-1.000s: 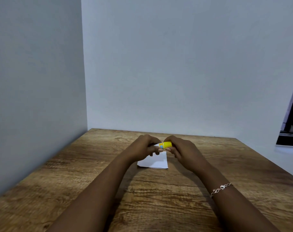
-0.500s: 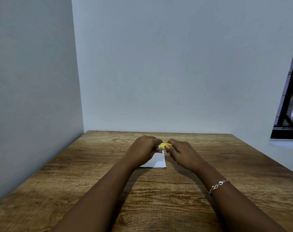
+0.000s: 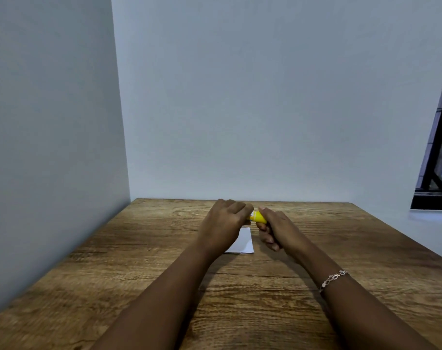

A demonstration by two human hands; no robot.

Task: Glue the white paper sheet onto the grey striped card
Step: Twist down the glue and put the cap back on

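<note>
A yellow glue stick [image 3: 258, 217] is held between both hands above the table. My left hand [image 3: 223, 223] is closed over its left end and my right hand [image 3: 275, 229] grips its yellow body. Below the hands a white paper sheet [image 3: 244, 241] lies flat on the wooden table [image 3: 144, 269]; my left hand hides its left part. No grey striped card shows; it may be hidden under the sheet or the hands.
Plain walls close off the table on the left [image 3: 50, 147] and at the back [image 3: 265, 109]. A dark window frame [image 3: 439, 157] sits at the right edge. A bracelet [image 3: 332, 278] is on my right wrist.
The head view has tilted up and shifted, so the hands sit lower in frame. Both hands stay on the glue stick, and my right hand has drawn slightly to the right.
</note>
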